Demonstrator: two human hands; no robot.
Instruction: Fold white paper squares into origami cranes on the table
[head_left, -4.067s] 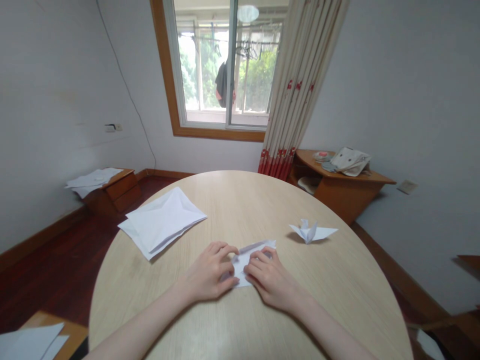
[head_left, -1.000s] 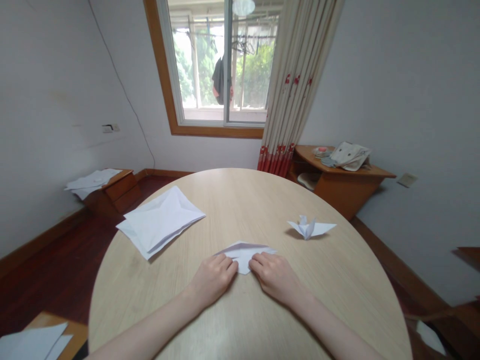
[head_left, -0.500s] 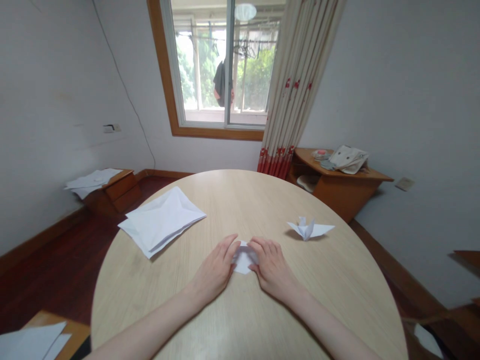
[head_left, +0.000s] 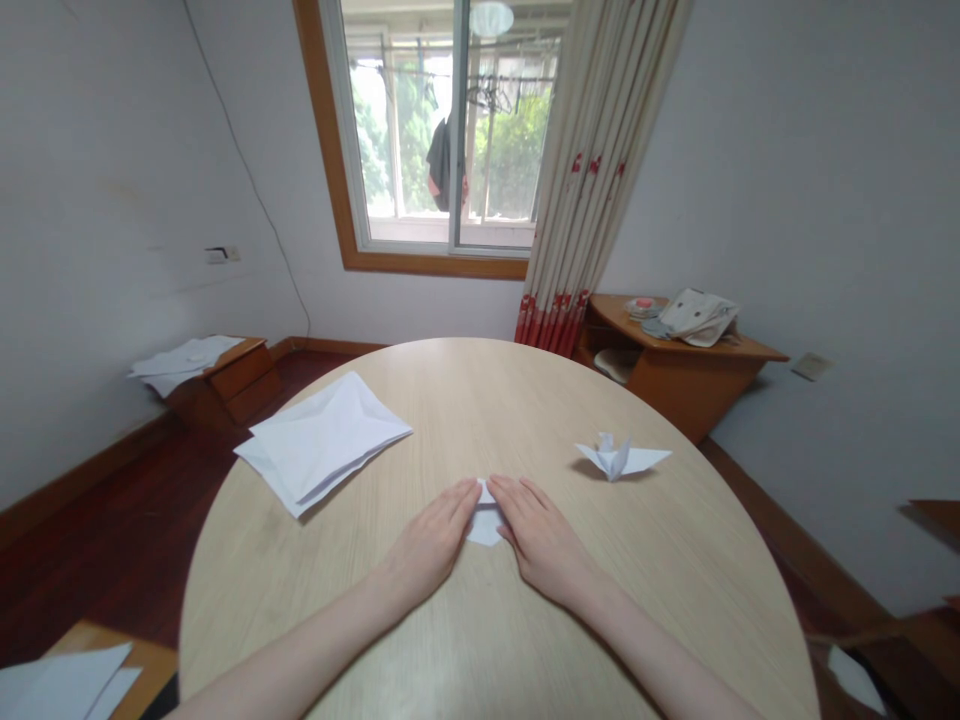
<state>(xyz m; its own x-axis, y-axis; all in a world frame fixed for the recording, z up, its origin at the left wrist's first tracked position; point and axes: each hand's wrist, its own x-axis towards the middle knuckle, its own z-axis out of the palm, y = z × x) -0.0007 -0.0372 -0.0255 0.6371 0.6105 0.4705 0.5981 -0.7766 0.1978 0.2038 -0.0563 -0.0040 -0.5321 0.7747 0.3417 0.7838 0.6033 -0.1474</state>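
A small folded piece of white paper (head_left: 485, 522) lies on the round wooden table (head_left: 675, 560) in front of me. My left hand (head_left: 431, 540) lies flat on its left side, fingers stretched out and together. My right hand (head_left: 540, 535) lies flat on its right side, fingers out too. The two hands' fingertips nearly meet over the paper, and most of it is hidden under them. Neither hand grips anything.
A finished white paper bird (head_left: 621, 457) stands on the table to the right. A stack of white sheets (head_left: 322, 440) lies at the left. Behind are a window, a curtain (head_left: 592, 170), a low cabinet (head_left: 225, 375) and a corner desk (head_left: 675, 365).
The paper's wide side flaps seen a second ago have been folded in to the middle. Both hands went from curled fingers at its near corner to lying flat over it.
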